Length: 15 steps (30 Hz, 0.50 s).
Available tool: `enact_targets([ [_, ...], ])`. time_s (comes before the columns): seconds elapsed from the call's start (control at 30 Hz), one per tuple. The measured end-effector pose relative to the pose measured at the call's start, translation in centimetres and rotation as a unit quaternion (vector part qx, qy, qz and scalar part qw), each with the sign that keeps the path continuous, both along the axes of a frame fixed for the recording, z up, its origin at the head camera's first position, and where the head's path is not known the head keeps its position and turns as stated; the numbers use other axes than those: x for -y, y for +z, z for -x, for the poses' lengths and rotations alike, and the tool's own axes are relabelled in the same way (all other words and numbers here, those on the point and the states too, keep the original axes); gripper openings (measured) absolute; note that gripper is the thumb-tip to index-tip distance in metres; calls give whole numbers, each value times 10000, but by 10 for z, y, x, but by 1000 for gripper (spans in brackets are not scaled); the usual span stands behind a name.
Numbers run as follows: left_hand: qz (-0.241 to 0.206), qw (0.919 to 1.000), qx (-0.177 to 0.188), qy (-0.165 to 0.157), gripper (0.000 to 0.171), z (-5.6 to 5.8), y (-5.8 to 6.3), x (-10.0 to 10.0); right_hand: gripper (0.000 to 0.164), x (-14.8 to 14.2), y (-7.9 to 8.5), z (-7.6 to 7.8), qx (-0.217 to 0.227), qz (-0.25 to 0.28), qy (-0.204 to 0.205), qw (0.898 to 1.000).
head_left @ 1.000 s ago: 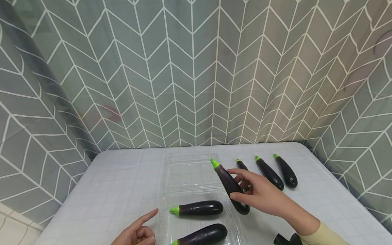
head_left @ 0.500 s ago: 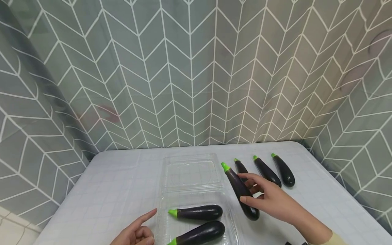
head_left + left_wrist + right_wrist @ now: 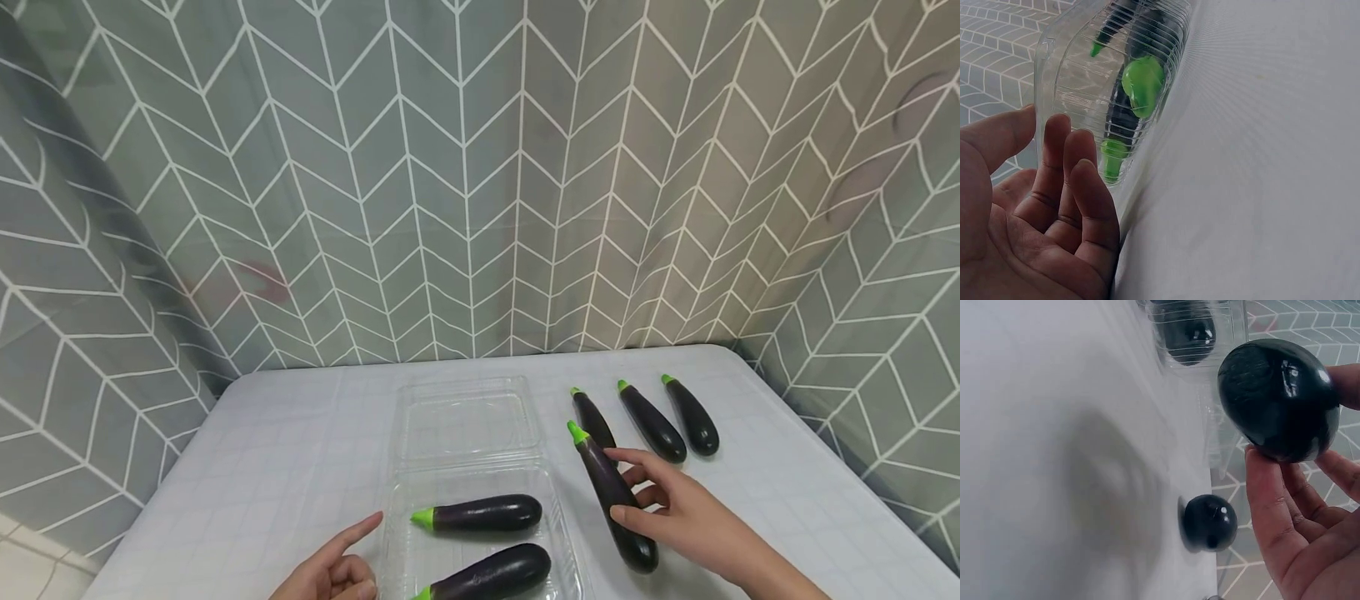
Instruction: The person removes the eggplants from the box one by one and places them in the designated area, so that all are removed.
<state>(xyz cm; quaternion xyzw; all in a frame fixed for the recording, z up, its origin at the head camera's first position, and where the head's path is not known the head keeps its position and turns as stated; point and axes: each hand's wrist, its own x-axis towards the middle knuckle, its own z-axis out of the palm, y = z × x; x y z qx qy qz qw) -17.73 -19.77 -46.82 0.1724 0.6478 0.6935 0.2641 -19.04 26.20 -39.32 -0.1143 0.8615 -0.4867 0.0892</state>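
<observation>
My right hand (image 3: 686, 517) pinches a dark eggplant (image 3: 618, 504) with a green stem between thumb and fingers. It is held above the table, right of a clear plastic clamshell box (image 3: 566, 533); in the right wrist view the eggplant's rounded end (image 3: 1279, 400) faces the camera. Two eggplants, an upper one (image 3: 487, 513) and a lower one (image 3: 495, 572), lie in the box's near half with stems to the left. Beside the box's left edge, my left hand (image 3: 333, 571) has its index finger stretched out and the others loosely curled. The left wrist view shows green stems (image 3: 1144, 84) through the ribbed wall.
Three more eggplants lie at the back right: a left one (image 3: 592, 417), a middle one (image 3: 654, 422) and a right one (image 3: 692, 415). The box's open lid (image 3: 465, 425) lies flat behind its base. A patterned curtain (image 3: 472, 208) surrounds the white-covered table (image 3: 300, 442).
My right hand has carried the eggplant to the right and nearer to me, away from the box's right edge. My left hand stays in nearly the same place.
</observation>
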Motion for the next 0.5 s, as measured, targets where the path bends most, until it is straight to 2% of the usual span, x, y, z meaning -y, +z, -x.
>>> enact_targets([
  [0.17, 39, 10000, 37, 26, 80, 0, 0, 0, 69, -7, -3, -7, 378, -73, -123, 9992],
  [0.3, 118, 9996, 208, 115, 82, 0, -1, 1, 71, -10, -4, -10, 495, -110, -200, 9985],
  [0.5, 97, 9993, 323, 148, 84, 0, -1, 0, 68, -20, -9, -21, 250, -141, -235, 9993],
])
